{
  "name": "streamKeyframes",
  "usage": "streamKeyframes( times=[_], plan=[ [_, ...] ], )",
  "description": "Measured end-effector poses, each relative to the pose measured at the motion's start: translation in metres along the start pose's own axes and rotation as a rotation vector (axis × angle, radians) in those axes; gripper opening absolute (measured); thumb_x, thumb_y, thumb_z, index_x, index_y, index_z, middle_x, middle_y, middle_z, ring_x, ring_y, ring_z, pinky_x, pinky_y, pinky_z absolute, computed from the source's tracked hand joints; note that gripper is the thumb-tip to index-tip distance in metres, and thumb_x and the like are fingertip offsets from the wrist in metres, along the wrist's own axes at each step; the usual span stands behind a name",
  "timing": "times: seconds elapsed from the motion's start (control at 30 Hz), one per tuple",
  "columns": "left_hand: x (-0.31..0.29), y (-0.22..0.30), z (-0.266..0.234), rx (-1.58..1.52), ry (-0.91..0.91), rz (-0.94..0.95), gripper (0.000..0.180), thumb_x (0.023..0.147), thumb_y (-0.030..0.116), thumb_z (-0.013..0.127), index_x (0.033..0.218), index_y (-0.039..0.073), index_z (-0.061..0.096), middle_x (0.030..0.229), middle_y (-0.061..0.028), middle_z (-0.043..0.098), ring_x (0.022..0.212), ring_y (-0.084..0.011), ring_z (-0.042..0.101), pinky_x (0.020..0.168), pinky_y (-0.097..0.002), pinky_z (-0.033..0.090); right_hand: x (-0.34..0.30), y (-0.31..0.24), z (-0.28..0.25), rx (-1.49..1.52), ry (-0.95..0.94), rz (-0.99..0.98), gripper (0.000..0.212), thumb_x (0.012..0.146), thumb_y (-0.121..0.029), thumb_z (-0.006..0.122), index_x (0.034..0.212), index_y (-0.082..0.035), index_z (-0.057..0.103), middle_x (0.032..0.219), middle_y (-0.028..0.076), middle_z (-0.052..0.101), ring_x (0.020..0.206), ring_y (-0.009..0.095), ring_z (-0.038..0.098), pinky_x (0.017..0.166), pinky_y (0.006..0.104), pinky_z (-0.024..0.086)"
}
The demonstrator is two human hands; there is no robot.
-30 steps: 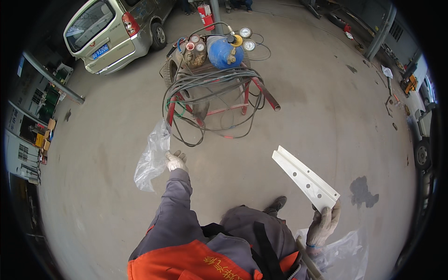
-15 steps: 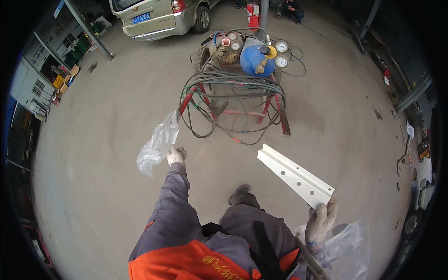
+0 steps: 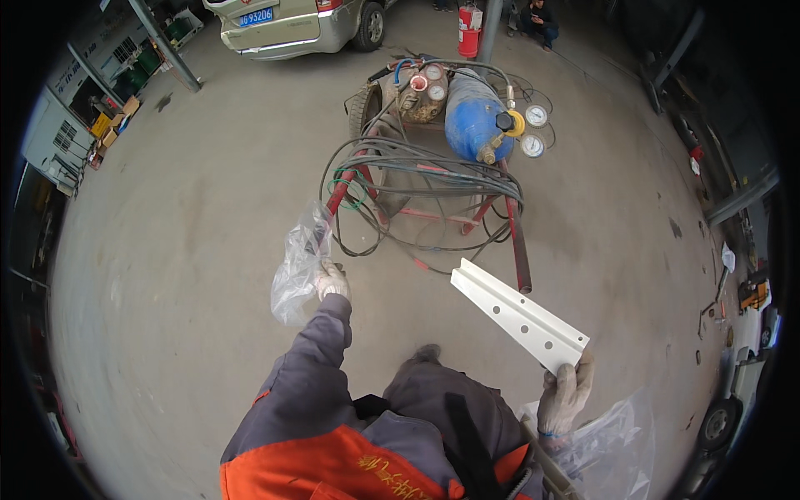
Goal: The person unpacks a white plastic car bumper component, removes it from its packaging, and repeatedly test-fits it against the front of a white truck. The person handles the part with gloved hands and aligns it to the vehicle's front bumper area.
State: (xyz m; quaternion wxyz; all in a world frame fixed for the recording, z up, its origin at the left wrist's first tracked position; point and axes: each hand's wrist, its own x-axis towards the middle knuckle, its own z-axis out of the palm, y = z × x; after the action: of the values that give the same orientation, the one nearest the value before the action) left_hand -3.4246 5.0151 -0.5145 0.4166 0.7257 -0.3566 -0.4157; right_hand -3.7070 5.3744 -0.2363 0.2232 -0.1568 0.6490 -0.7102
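In the head view, a clear plastic bag [image 3: 293,279] is held left of the middle of the frame by the gloved left hand [image 3: 334,282], whose fingers are curled closed on it. The bag's top edge is overlapped with the red left handle [image 3: 337,198] of a cart; whether the two are touching cannot be told.

Right of the middle, a white bracket [image 3: 510,312], tapered and pierced by round holes, is slanted from upper left to lower right. Its wide lower end is pinched between the thumb and fingers of the gloved right hand [image 3: 566,393]. At the lower right, a second plastic bag [image 3: 612,450] is seen beside the right wrist, and a pale bar [image 3: 557,477] is partly hidden near the sleeve.

In the upper middle, looped hoses [image 3: 417,158] are draped across the cart, on which a blue cylinder [image 3: 473,125] is carried. A red fire extinguisher [image 3: 470,33] is placed behind it, and a van [image 3: 279,29] is parked at the upper left.
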Motion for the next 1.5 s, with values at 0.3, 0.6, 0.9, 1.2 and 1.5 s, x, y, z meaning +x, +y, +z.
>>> streamKeyframes(
  times=[0.3,0.6,0.9,1.2,1.5],
  plan=[
    [-0.015,-0.009,-0.022,0.272,0.032,0.055,0.057,0.106,0.051,0.041,0.126,0.003,0.064,0.103,-0.0151,0.075,0.092,-0.0294,0.073,0.082,-0.0407,0.054,0.020,0.010,0.004,-0.059,0.019,0.033,0.040,0.093,-0.014,0.054,0.129,0.002,0.048,0.097,0.005,0.059,0.071,0.008,0.050,0.058,0.0235,0.041],
    [0.008,-0.022,-0.045,0.691,0.104,0.113,0.048,0.099,0.046,0.049,0.109,0.004,0.069,0.092,-0.0209,0.074,0.085,-0.0392,0.072,0.077,-0.0487,0.054,0.029,0.014,0.016,-0.054,-0.029,0.023,0.045,0.097,-0.026,0.062,0.131,0.001,0.049,0.093,0.002,0.056,0.070,0.008,0.049,0.058,0.0232,0.040],
    [0.014,-0.005,-0.019,0.109,-0.040,-0.003,0.036,0.097,0.037,0.055,0.086,0.004,0.063,0.063,-0.0063,0.060,0.052,-0.0178,0.058,0.052,-0.0361,0.046,0.036,0.020,0.011,-0.034,-0.048,0.027,0.044,0.096,-0.023,0.063,0.131,0.001,0.049,0.095,0.002,0.057,0.071,0.007,0.050,0.058,0.0224,0.040],
    [0.034,0.028,0.037,-0.220,-0.076,-0.151,0.032,0.102,0.032,0.054,0.086,0.006,0.061,0.063,-0.0063,0.060,0.048,-0.0163,0.055,0.045,-0.0334,0.045,0.038,0.019,0.018,-0.036,0.005,0.030,0.044,0.096,-0.022,0.064,0.131,0.000,0.050,0.095,0.002,0.059,0.071,0.007,0.051,0.058,0.0219,0.041],
    [0.124,0.004,0.081,-0.113,-0.113,-0.223,0.031,0.102,0.037,0.049,0.094,0.008,0.055,0.061,-0.0070,0.057,0.046,-0.0200,0.053,0.042,-0.0362,0.040,0.040,0.018,0.013,-0.009,0.028,0.039,0.040,0.093,-0.013,0.058,0.130,0.002,0.051,0.092,0.004,0.058,0.069,0.008,0.051,0.059,0.0228,0.044]
  ],
)
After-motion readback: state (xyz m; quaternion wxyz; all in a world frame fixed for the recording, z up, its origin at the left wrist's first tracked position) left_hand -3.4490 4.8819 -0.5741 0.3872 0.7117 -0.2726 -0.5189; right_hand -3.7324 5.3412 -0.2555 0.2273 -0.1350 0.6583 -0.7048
